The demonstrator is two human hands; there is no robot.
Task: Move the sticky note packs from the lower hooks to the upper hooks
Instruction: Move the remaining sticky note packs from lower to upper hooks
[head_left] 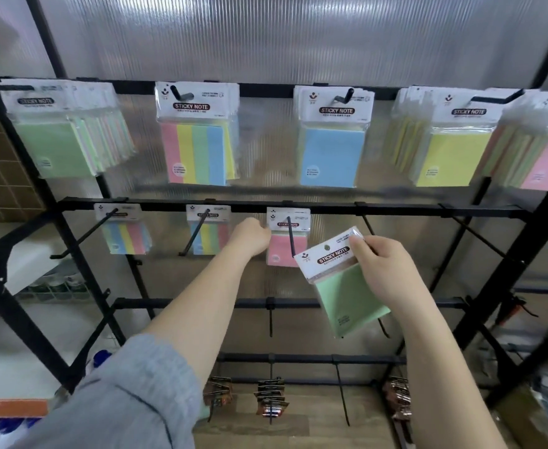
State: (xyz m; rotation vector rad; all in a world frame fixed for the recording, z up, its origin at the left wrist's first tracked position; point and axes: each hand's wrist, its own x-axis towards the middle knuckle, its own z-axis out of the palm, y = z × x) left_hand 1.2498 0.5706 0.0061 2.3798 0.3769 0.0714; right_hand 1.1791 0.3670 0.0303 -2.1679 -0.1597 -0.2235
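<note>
A green sticky note pack (344,280) was off the hooks, tilted, pinched at its top by the right hand (384,264). The left hand (250,236) reached the pink pack (286,251) on a lower hook (291,236); its fingers were hidden, so its grip could not be told.

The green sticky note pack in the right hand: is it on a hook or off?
Off. The right hand pinches the green pack by its card top, tilted in the air, with no hook through its hole.
</note>
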